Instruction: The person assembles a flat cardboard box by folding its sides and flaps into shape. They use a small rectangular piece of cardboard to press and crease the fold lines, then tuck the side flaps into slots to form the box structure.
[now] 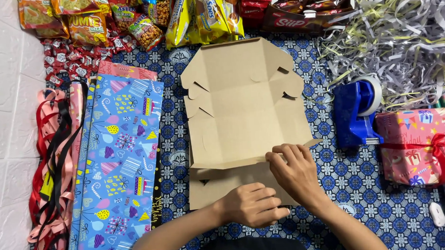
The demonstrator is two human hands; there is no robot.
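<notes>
**Operator:** Down on the patterned cloth (365,179), I've got the flat cardboard box (241,99) lying unfolded in front of me, between the blue wrapping paper (119,164) and the blue tape dispenser (354,111).

**Partner:** What are your hands doing?

**Operator:** My left hand (251,204) is curled into a loose fist, knuckles pressing the near flap flat on the cloth. My right hand (294,169) pinches the edge of the main panel at the crease, fingertips on top, lifting it slightly.

**Partner:** How would you fold it cleanly?

**Operator:** I'd judge the crease should be worked along its whole scored line, not only at the right end where my fingers sit. Left hand weight close to the crease stops the sheet sliding towards the snack packets (197,16).

**Partner:** Anything in the way?

**Operator:** Ribbons (51,162) lie far left, shredded paper (393,27) top right, a wrapped pink gift (421,146) well apart on the right.
</notes>
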